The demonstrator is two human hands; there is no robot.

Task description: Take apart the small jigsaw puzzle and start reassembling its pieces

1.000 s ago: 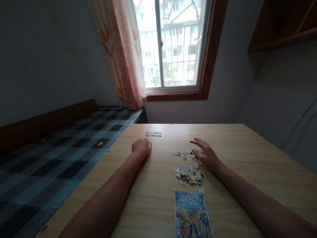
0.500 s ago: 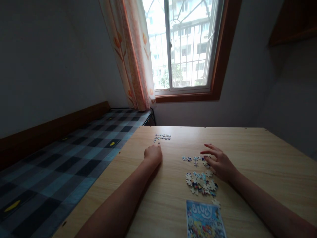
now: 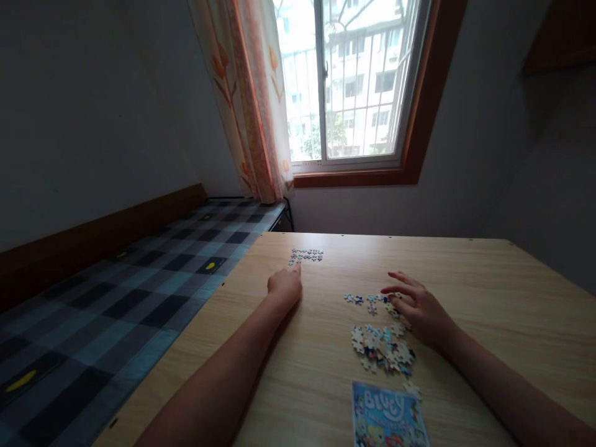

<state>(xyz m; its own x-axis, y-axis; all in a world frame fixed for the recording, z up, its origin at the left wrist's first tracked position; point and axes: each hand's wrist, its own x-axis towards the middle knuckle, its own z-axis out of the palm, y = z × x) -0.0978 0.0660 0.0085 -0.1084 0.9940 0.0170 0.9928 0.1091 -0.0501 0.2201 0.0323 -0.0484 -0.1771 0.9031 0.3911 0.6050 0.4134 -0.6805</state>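
Note:
My left hand (image 3: 285, 285) is closed except for the index finger, which reaches forward and rests its tip at a small puzzle piece (image 3: 298, 261). That piece lies at the near edge of a cluster of puzzle pieces (image 3: 313, 255) arranged in rows toward the back of the table. My right hand (image 3: 421, 310) hovers over or rests on the right end of a loose line of pieces (image 3: 358, 300), fingers spread; nothing shows in its grasp. Just below that line is a heaped pile of puzzle pieces (image 3: 384, 347), many with their pale backs up.
A blue picture card or box with "Bluey" lettering (image 3: 390, 416) lies at the near edge, one stray piece (image 3: 412, 390) beside it. The wooden table (image 3: 503, 298) adjoins a bed with a checked cover (image 3: 139, 298) at left. A window (image 3: 358, 93) and curtain (image 3: 254, 105) are behind.
My left index finger has stretched forward, and the small piece has shifted away from me, closer to the rows. My right hand has hardly moved. The view has tilted slightly.

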